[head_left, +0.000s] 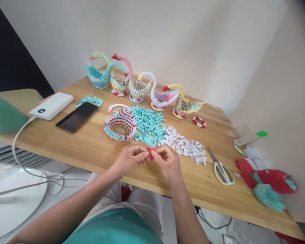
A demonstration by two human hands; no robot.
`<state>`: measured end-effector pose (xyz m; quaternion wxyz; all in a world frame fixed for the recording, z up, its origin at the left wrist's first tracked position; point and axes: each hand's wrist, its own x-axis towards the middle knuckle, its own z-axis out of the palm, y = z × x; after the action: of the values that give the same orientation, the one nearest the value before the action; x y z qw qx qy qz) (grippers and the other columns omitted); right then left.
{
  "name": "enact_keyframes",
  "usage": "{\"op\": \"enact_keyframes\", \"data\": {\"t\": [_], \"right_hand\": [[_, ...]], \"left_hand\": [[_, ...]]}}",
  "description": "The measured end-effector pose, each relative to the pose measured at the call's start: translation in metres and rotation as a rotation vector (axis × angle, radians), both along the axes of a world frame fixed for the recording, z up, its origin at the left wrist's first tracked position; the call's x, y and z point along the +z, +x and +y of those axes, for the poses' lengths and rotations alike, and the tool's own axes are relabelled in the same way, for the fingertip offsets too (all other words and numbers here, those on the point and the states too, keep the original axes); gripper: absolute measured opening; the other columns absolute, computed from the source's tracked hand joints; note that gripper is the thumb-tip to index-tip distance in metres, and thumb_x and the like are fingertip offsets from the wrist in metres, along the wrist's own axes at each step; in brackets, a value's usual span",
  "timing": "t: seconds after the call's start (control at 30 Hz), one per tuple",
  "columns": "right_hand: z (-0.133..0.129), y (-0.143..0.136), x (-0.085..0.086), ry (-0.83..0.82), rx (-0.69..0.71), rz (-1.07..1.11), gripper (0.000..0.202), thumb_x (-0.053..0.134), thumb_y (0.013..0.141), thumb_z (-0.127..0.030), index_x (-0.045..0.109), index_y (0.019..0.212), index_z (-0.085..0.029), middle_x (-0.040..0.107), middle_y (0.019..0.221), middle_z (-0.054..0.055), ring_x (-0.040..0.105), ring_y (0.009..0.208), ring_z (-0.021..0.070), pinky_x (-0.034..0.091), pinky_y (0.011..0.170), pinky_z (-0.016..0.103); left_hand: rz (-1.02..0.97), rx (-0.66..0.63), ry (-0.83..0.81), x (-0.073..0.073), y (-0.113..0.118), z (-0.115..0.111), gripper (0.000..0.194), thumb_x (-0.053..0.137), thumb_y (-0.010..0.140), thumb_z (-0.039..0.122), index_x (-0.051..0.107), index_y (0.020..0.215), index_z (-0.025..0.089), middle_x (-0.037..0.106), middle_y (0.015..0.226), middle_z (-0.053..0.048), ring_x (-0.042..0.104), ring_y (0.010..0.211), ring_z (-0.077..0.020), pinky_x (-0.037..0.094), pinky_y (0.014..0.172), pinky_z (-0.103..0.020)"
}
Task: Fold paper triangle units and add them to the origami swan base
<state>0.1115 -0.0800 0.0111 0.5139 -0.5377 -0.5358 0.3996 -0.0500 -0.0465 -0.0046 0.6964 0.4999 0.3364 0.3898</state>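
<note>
At 12 o'clock from the hands, toward the back of the wooden table (96, 152), 5 swan-shaped paper baskets (165, 98) stand upright on ring bases, necks arched; these look complete.

Between the 2 hands is 1 small red paper piece (151, 153). Left hand (132, 156): thumb and fingers closed, pinching its left side. Right hand (169, 161): thumb and fingers closed, pinching its right side. Its folds are largely covered by the fingertips; how far the folding has gone cannot be told.

At 10 to 11 o'clock, near the left hand, sits 1 round paper bowl (122, 122). Its tiered wall is assembled; measured against the 5 baskets, it is judged incomplete, with no tall arched neck raised. A low, pale curved strip with a pink tip (118, 105) lies at its rear rim; whether joined cannot be told.

Loose stock is ample: folded turquoise pieces (148, 118) at 12 o'clock, white pieces (190, 147) at 2 to 3 o'clock, all unattached. At 2 o'clock, 1 red-and-white ring (199, 122) lies apart, seemingly finished. At 3 o'clock rest the scissors (221, 169), untouched; beyond them, red paper (271, 179).
</note>
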Motion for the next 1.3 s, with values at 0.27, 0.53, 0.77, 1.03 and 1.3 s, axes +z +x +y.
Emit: {"op": "enact_keyframes", "data": {"t": [0.27, 0.53, 0.77, 1.03, 1.3], "right_hand": [[0.002, -0.004, 0.002, -0.145, 0.11, 0.119, 0.021, 0.069, 0.079, -0.041, 0.064, 0.085, -0.022, 0.064, 0.069, -0.001, 0.059, 0.066, 0.0155, 0.048, 0.064, 0.029], [0.008, 0.0, -0.004, -0.096, -0.04, 0.113, 0.041, 0.052, 0.089, -0.053, 0.06, 0.066, -0.02, 0.06, 0.064, 0.001, 0.055, 0.064, 0.0157, 0.048, 0.065, 0.03], [-0.003, 0.003, -0.007, -0.111, 0.037, 0.135, 0.027, 0.064, 0.084, -0.048, 0.068, 0.088, -0.021, 0.068, 0.077, 0.002, 0.062, 0.073, 0.0171, 0.05, 0.072, 0.03], [-0.009, 0.006, -0.006, 0.13, -0.095, -0.21, 0.004, 0.065, 0.084, -0.028, 0.068, 0.085, -0.025, 0.07, 0.081, 0.001, 0.064, 0.076, 0.0184, 0.05, 0.073, 0.032], [-0.014, 0.014, -0.004, 0.368, -0.068, -0.443, 0.016, 0.061, 0.086, -0.017, 0.072, 0.088, -0.029, 0.072, 0.085, 0.003, 0.065, 0.082, 0.021, 0.049, 0.078, 0.036]], "left_hand": [[0.024, 0.039, 0.089, -0.003, 0.003, -0.002, 0.021, 0.067, 0.079, 0.034, 0.068, 0.074, 0.014, 0.068, 0.07, -0.003, 0.055, 0.058, -0.0093, 0.044, 0.057, -0.021], [0.026, 0.07, 0.038, -0.005, 0.006, -0.004, 0.025, 0.069, 0.077, 0.039, 0.069, 0.075, 0.014, 0.069, 0.069, -0.003, 0.053, 0.055, -0.0095, 0.044, 0.056, -0.022], [-0.019, 0.156, -0.011, -0.008, 0.007, -0.001, 0.026, 0.069, 0.079, 0.04, 0.069, 0.076, 0.013, 0.066, 0.067, -0.002, 0.053, 0.056, -0.0094, 0.043, 0.057, -0.022], [-0.019, 0.077, -0.024, -0.002, 0.005, -0.003, 0.038, 0.063, 0.082, 0.05, 0.071, 0.086, 0.013, 0.068, 0.072, -0.005, 0.055, 0.057, -0.0111, 0.043, 0.056, -0.023], [-0.095, -0.059, -0.184, 0.001, 0.0, -0.002, 0.043, 0.066, 0.079, 0.055, 0.066, 0.075, 0.012, 0.068, 0.068, -0.005, 0.056, 0.052, -0.0093, 0.042, 0.052, -0.021]]}}
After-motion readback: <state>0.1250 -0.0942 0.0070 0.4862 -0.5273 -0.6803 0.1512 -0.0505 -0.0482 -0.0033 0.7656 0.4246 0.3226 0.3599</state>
